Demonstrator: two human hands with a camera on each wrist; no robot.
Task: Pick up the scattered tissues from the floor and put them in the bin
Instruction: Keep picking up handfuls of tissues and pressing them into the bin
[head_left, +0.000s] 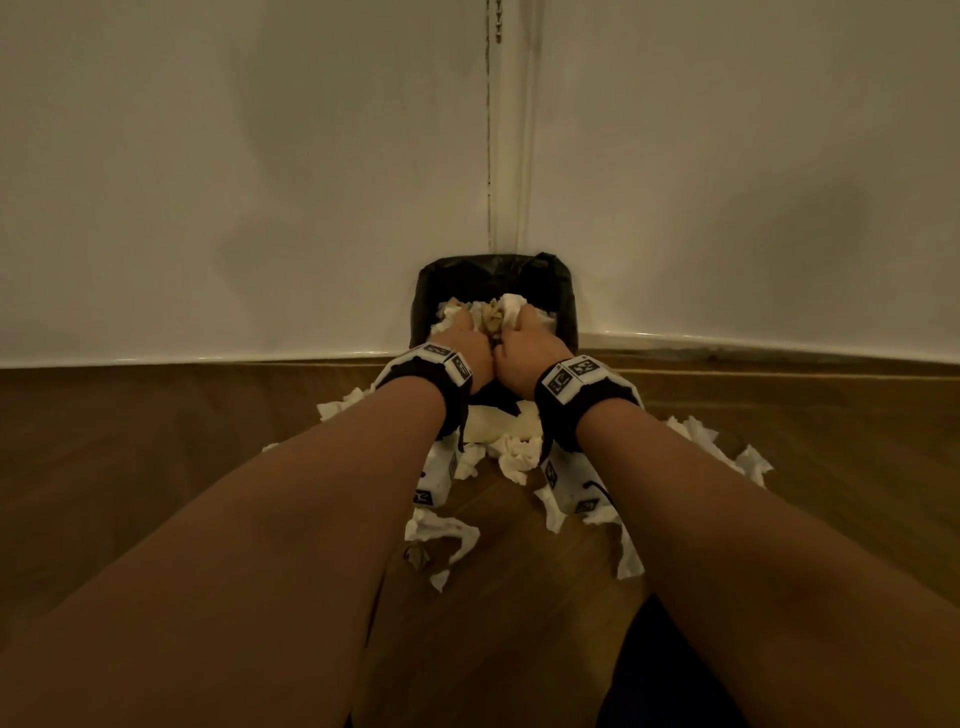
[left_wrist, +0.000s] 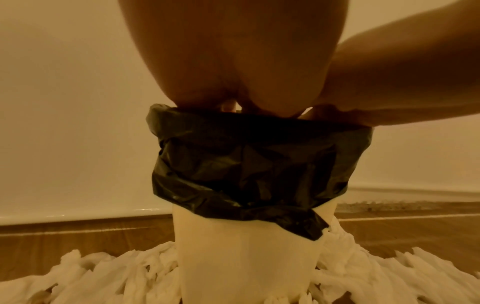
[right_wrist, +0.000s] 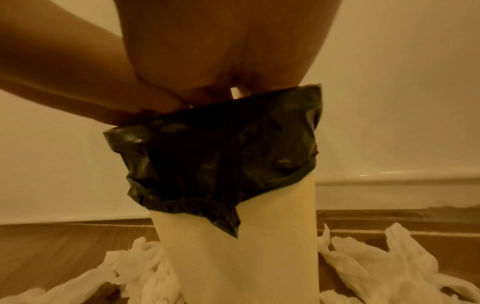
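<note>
Both hands down in the bin (head_left: 566, 312) right now, side by side, knuckles nearly touching over its mouth. Left hand (head_left: 465, 340) curled into the white and brownish wad (head_left: 501, 312) piled inside; right hand (head_left: 524, 340) curled round the same clump. Looks like stuffing or pressing a load in rather than letting go, though hard to say which. From the wrist views, only the heels of the palms showing above the rim, fingers tucked out of sight behind the black liner (left_wrist: 246, 164), so no extra help there on the grip.

Bin itself pushed into the corner against the wall (head_left: 208, 182), pale body with the liner folded over the top. Already fairly full, paper heaped up near the rim.

Progress-wise: maybe halfway, at a guess. Plenty of tissues (head_left: 519, 457) still lying on the wooden floor (head_left: 156, 441) all round the bin's base: a bunch just in front of it, under the wrists, more trailing off to the bin's right (head_left: 748, 462), a few shreds on its left (head_left: 337, 405), and a ragged strip nearer the camera (head_left: 441, 535). Wrist views show the same mess hugging the base on both sides (right_wrist: 376, 267).

So: one load going in, several more grabs needed. Room in the bin could get tight, probably worth squashing things down.
</note>
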